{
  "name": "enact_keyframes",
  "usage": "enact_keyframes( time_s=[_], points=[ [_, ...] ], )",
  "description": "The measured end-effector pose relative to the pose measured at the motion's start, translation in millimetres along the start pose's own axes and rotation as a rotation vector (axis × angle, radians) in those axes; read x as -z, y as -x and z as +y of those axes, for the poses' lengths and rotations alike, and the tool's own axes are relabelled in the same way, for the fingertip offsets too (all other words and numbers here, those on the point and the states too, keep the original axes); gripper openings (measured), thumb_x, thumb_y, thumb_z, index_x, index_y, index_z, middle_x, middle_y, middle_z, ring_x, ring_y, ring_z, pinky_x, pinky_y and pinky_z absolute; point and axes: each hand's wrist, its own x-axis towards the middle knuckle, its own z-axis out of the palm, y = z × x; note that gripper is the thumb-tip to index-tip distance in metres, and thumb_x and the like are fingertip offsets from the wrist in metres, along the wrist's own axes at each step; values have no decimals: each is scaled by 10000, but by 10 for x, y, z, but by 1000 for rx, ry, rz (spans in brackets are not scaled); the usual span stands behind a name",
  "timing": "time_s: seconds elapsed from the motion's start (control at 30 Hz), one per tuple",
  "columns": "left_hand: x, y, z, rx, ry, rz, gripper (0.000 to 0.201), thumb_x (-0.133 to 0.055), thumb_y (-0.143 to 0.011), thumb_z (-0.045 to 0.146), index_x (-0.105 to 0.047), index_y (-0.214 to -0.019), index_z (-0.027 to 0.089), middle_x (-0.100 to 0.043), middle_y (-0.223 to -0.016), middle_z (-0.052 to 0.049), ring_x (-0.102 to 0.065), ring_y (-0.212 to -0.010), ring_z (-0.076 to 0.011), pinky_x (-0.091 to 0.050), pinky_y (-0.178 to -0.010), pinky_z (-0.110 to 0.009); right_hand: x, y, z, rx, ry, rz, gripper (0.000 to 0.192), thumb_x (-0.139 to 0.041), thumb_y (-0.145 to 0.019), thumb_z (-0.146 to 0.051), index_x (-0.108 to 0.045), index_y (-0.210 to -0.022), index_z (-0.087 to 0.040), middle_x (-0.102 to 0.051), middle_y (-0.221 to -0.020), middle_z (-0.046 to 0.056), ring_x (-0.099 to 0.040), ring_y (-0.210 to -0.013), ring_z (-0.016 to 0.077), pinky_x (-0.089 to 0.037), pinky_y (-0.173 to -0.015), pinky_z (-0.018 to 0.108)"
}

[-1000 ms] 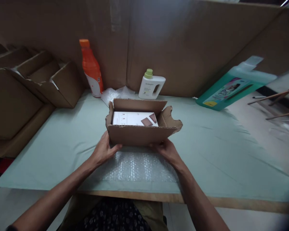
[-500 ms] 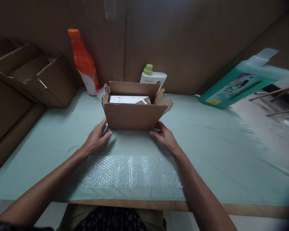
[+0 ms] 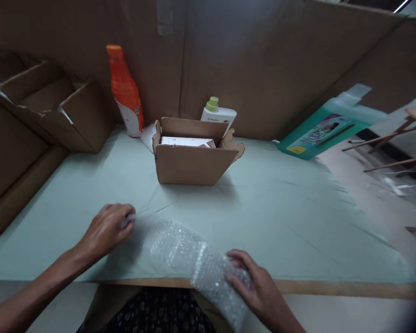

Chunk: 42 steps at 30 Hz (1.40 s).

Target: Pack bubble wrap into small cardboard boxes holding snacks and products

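A strip of clear bubble wrap [image 3: 180, 247] stretches between my hands, and its right part hangs over the table's front edge. Its far left end is blurred and bunched in my left hand [image 3: 109, 226], whose fingers are curled closed. My right hand [image 3: 253, 282] grips the strip at the right, thumb and fingers bent onto it. Beyond them an open cardboard box [image 3: 190, 165] stands apart from both hands, flaps up. Inside it lies a white carton [image 3: 185, 141], of which only the top shows.
Behind the box are an orange bottle [image 3: 126, 92] and a white bottle [image 3: 223, 114] with a green cap. Another piece of bubble wrap [image 3: 148, 137] lies by the orange bottle. A teal jug [image 3: 319, 132] leans at right; bigger cardboard boxes [image 3: 83, 115] stand left on the pale green cloth [image 3: 280, 217].
My hands have left the sides of the box and come back toward the front edge. They have taken hold of the bubble wrap, which was lying flat, and lifted and twisted it.
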Motion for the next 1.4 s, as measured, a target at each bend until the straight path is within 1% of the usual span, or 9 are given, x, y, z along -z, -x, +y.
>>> enact_keyframes(
  time_s=[0.1, 0.3, 0.47, 0.63, 0.77, 0.9, 1.0, 1.2, 1.4],
  points=[
    [2, -427, 193, -135, -23, 150, 192, -467, -927, 213, -645, -859, 191, -702, -824, -77, -632, -789, -244, -441, -804, -397, -395, 352, -67, -72, -289, -71, 619, -604, -914, -383, -467, -1500, -242, -675, -907, 30, -660, -754, 159, -557, -738, 290],
    [-508, -1080, 676, -263, 83, 139, 302, -542, -897, 153, -661, -1174, 161, -701, -1126, -153, -615, -1107, -301, -426, -999, -491, -949, 702, -167, -124, -634, -51, 598, -596, -934, -431, -468, -1513, -351, -666, -938, 33, -644, -749, 171, -550, -719, 325],
    [-521, -377, 613, -271, 223, 287, 550, -562, -895, 147, -484, -1431, 239, -477, -1518, -131, -366, -1447, -319, -306, -1168, -576, -841, 707, -284, -176, -712, -151, 371, -650, -885, -515, -756, -1186, -326, -724, -970, 60, -687, -901, 243, -568, -820, 365],
    [-397, 602, 657, -347, 372, -75, 873, -471, -745, -3, -315, -1554, 287, -460, -1551, -94, -383, -1454, -279, -383, -1160, -555, -869, 672, -284, -301, -944, 89, 511, -683, -896, -492, -590, -1391, -403, -653, -935, 13, -610, -674, 125, -545, -612, 255],
    [-438, 599, 840, -371, 327, -238, 1005, -545, -630, 41, -265, -1574, 238, -238, -1670, -148, -245, -1535, -336, -199, -1226, -643, -783, 704, -303, -317, -899, 21, 561, -664, -920, -474, -520, -1457, -399, -619, -905, 4, -572, -614, 107, -512, -498, 222],
    [-421, 349, 853, -462, 340, -388, 914, -638, -638, 135, -395, -1512, 248, -266, -1663, -135, -230, -1536, -377, -87, -1231, -663, -683, 762, -438, -212, -848, -337, 295, -665, -914, -462, -769, -1127, -285, -666, -853, 19, -597, -540, 93, -496, -488, 222],
    [-379, 443, 827, -489, 379, -394, 908, -733, -671, 245, -405, -1517, 238, -234, -1667, -165, -208, -1530, -431, -78, -1209, -698, -733, 760, -615, -204, -1113, -389, 300, -713, -865, -485, -762, -1012, -229, -707, -755, 23, -640, -531, 119, -496, -509, 231],
    [-418, 828, 977, -87, 741, -211, 378, -574, -909, 339, -656, -1260, 221, -724, -1223, -115, -656, -1156, -279, -453, -1073, -484, -899, 465, -888, -80, -1328, -181, 436, -738, -800, -463, -694, -1158, -218, -757, -1025, 122, -728, -846, 242, -584, -719, 371],
    [-451, 499, 1001, 337, 661, -184, 445, -602, -830, 288, -615, -1253, 151, -676, -725, 2, -611, -669, -182, -461, -624, -279, -850, 151, -699, 70, -805, 83, 630, -561, -957, -304, -328, -1542, -283, -728, -1122, 98, -706, -974, 221, -592, -825, 395]
  ],
)
